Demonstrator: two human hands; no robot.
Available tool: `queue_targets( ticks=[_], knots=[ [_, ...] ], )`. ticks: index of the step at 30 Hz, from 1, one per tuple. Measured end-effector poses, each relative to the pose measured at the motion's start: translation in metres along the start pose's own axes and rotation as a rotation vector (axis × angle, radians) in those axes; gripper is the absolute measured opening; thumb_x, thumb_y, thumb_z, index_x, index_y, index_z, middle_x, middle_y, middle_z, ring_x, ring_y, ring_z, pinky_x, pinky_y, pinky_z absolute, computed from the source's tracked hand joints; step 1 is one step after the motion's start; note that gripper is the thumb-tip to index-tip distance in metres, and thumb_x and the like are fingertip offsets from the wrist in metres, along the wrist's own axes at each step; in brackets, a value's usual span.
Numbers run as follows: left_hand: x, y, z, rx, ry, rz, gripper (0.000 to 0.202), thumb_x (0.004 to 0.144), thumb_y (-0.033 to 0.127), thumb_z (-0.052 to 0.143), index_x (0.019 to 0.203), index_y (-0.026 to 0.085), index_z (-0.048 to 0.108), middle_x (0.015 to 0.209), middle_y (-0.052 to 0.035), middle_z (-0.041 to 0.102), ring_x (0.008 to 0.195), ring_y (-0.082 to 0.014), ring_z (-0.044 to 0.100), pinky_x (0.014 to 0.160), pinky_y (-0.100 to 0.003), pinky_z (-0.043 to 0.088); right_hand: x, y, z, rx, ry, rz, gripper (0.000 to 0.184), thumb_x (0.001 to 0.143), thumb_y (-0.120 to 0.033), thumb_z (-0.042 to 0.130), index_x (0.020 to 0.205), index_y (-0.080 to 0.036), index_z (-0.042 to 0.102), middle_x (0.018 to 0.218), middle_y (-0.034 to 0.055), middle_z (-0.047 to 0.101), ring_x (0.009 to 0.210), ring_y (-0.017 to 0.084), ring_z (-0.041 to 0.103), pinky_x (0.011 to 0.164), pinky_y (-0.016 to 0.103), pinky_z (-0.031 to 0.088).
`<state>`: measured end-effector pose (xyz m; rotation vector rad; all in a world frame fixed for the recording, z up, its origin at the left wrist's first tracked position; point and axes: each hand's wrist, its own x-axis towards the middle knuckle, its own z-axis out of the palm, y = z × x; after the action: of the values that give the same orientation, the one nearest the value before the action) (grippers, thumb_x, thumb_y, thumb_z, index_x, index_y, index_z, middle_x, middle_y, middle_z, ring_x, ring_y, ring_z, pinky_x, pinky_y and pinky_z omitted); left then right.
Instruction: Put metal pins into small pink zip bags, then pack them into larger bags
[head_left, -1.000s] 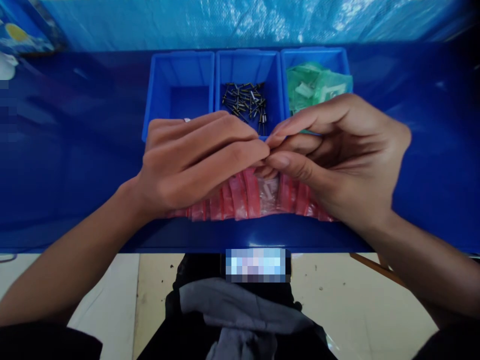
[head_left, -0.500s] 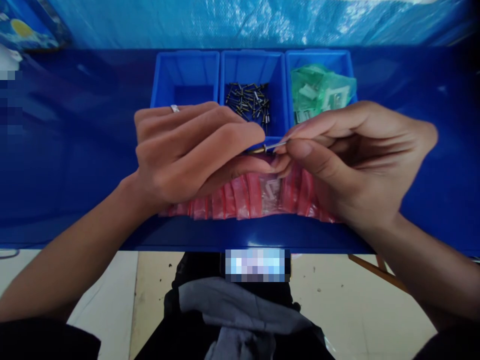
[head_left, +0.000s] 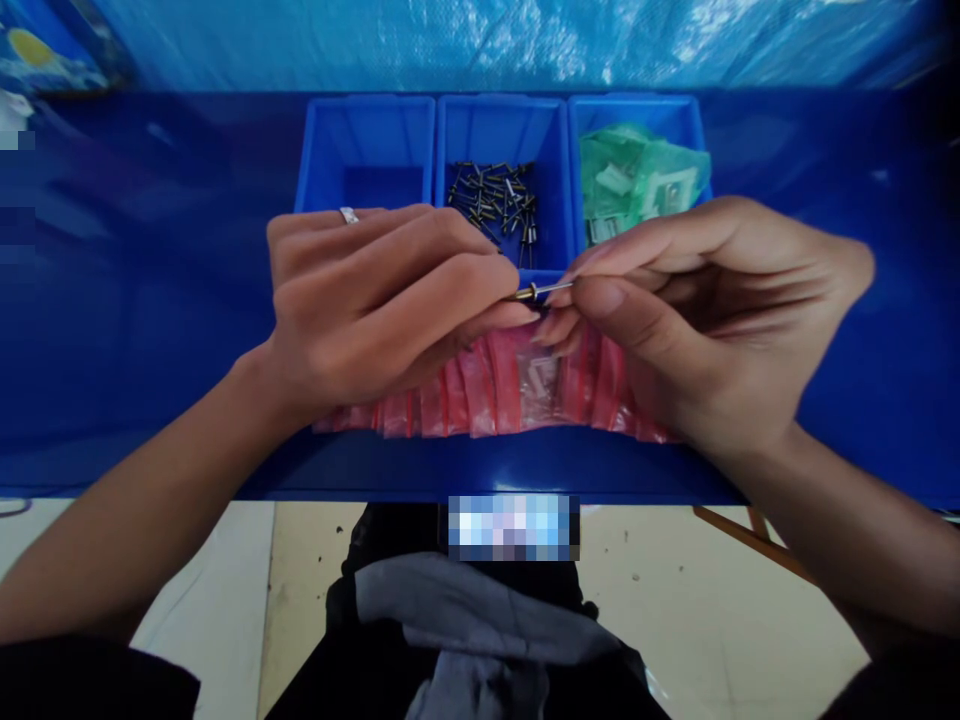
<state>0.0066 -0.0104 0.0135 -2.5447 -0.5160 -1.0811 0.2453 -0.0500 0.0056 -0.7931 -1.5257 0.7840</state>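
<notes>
A pop rivet with a gold-coloured body and a thin silvery pin is held level between my two hands. My left hand, with a ring on one finger, is closed on its gold end, which the fingers mostly hide. On the other side my right hand pinches the pin between thumb and forefinger. Below the hands lies a row of small clear bags with red strips. Behind them, loose rivets fill the floor of the middle blue bin.
The left blue bin shows a bare floor. In the right bin sits a green plastic bag with pale parts inside. A blue tabletop carries all this, its front edge close to my lap. A pixelated rectangle lies below that edge.
My left hand has drawn slightly left, and the rivet's flange and gold body show more clearly between the hands. My right hand keeps its pinch. The view has shifted a little.
</notes>
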Motion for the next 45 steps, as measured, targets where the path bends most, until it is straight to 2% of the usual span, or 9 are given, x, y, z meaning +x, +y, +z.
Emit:
queue_targets(
  ticks=[6, 11, 13, 17, 19, 22, 24, 28, 45],
  knots=[
    [-0.001, 0.001, -0.001, -0.053, -0.076, -0.070, 0.017, 0.115, 0.032, 0.059, 0.115, 0.016, 0.066, 0.102, -0.0008, 0.079, 0.096, -0.0133, 0.081, 0.073, -0.024, 0.056, 0.000, -0.002, -0.002, -0.005, -0.010, 0.019, 0.026, 0.088, -0.013, 0.088, 0.105, -0.033, 0.087, 0.092, -0.0039, 0.085, 0.068, 0.021, 0.080, 0.059, 0.037, 0.067],
    [-0.002, 0.000, 0.002, -0.024, 0.068, -0.045, 0.032, 0.117, 0.032, 0.049, 0.094, 0.016, 0.066, 0.093, -0.0014, 0.076, 0.082, -0.0146, 0.077, 0.067, -0.027, 0.051, -0.001, -0.005, -0.003, -0.053, -0.041, 0.077, 0.023, 0.090, -0.012, 0.087, 0.102, -0.032, 0.085, 0.092, -0.0048, 0.084, 0.066, 0.020, 0.079, 0.057, 0.035, 0.066],
    [-0.003, -0.003, 0.003, -0.017, 0.054, -0.124, 0.025, 0.115, 0.027, 0.052, 0.097, 0.015, 0.065, 0.095, -0.0040, 0.076, 0.086, -0.0176, 0.077, 0.073, -0.030, 0.055, 0.001, -0.005, -0.002, -0.003, -0.033, 0.107, 0.024, 0.094, -0.009, 0.081, 0.106, -0.030, 0.085, 0.097, -0.0038, 0.085, 0.078, 0.022, 0.083, 0.069, 0.037, 0.072],
    [-0.005, -0.011, 0.003, 0.061, -0.036, -0.253, 0.007, 0.108, 0.017, 0.061, 0.105, 0.014, 0.066, 0.103, -0.0078, 0.078, 0.097, -0.0212, 0.077, 0.087, -0.035, 0.060, 0.005, -0.008, -0.007, -0.043, -0.166, 0.158, 0.049, 0.104, -0.005, 0.064, 0.144, -0.031, 0.072, 0.139, 0.0012, 0.079, 0.127, 0.027, 0.079, 0.103, 0.045, 0.072],
    [-0.007, -0.017, 0.005, 0.085, -0.046, -0.232, 0.006, 0.106, 0.019, 0.064, 0.103, 0.015, 0.066, 0.104, -0.0088, 0.078, 0.097, -0.0226, 0.076, 0.084, -0.036, 0.058, 0.006, -0.010, -0.015, -0.277, -0.251, 0.020, 0.048, 0.105, -0.006, 0.064, 0.147, -0.030, 0.068, 0.140, 0.0024, 0.079, 0.119, 0.024, 0.082, 0.096, 0.039, 0.072],
    [-0.009, -0.022, 0.010, 0.112, -0.056, -0.208, 0.008, 0.105, 0.022, 0.067, 0.099, 0.016, 0.066, 0.100, -0.0078, 0.078, 0.092, -0.0229, 0.074, 0.076, -0.036, 0.054, 0.006, -0.011, -0.027, -0.797, -0.461, -0.519, 0.025, 0.104, -0.009, 0.070, 0.127, -0.016, 0.075, 0.115, 0.0084, 0.085, 0.092, 0.021, 0.084, 0.073, 0.032, 0.067],
    [-0.010, -0.023, 0.013, 0.113, -0.060, -0.199, 0.010, 0.105, 0.023, 0.066, 0.097, 0.017, 0.065, 0.098, -0.0059, 0.077, 0.091, -0.0219, 0.074, 0.075, -0.036, 0.054, 0.006, -0.009, -0.030, -1.048, -0.625, -0.731, 0.020, 0.106, -0.005, 0.062, 0.121, -0.008, 0.075, 0.109, 0.0119, 0.084, 0.086, 0.021, 0.082, 0.066, 0.033, 0.062],
    [-0.010, -0.022, 0.015, 0.114, -0.083, -0.197, 0.011, 0.106, 0.023, 0.064, 0.097, 0.017, 0.063, 0.099, -0.0037, 0.077, 0.095, -0.0198, 0.075, 0.078, -0.033, 0.055, 0.005, -0.006, -0.029, -1.237, -0.815, -0.640, 0.035, 0.107, 0.001, 0.044, 0.126, -0.006, 0.073, 0.103, 0.0101, 0.081, 0.085, 0.021, 0.077, 0.062, 0.034, 0.054],
    [-0.012, -0.021, 0.013, 0.147, -0.112, -0.145, 0.011, 0.107, 0.027, 0.061, 0.100, 0.018, 0.062, 0.099, -0.0029, 0.076, 0.097, -0.0199, 0.074, 0.076, -0.032, 0.054, -0.002, 0.010, -0.023, -1.285, -0.681, -0.713, 0.029, 0.107, -0.001, 0.048, 0.120, -0.005, 0.073, 0.096, 0.0092, 0.077, 0.076, 0.016, 0.066, 0.058, 0.032, 0.041]
  ],
)
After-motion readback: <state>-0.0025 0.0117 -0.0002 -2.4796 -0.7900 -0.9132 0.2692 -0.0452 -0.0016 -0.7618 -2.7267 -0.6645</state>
